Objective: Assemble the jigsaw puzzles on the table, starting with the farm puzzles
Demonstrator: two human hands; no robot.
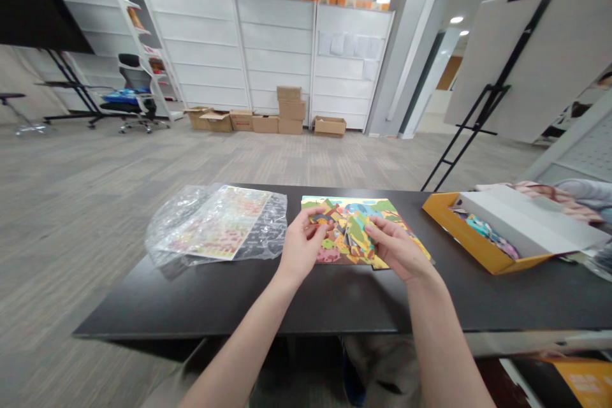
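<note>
A colourful cartoon puzzle board (382, 205) lies on the black table, with loose puzzle pieces (339, 243) spread over it. My right hand (399, 248) pinches a small bunch of green and yellow puzzle pieces (359, 233) above the board's middle. On the left side of the board, my left hand (302, 239) has thumb and forefinger curled around what looks like a brown-orange puzzle piece (321, 220). Its outline blends with the printed picture behind. Both hands are close together, their fingertips pointing inward.
Left of the board, a clear plastic bag (167, 229) lies with a printed sheet (224, 220) on it. An open yellow box (478, 242) with a white flap and colourful contents stands at the right. The table (201, 306) ends close to my body. Cardboard boxes (291, 108) line the far shelves.
</note>
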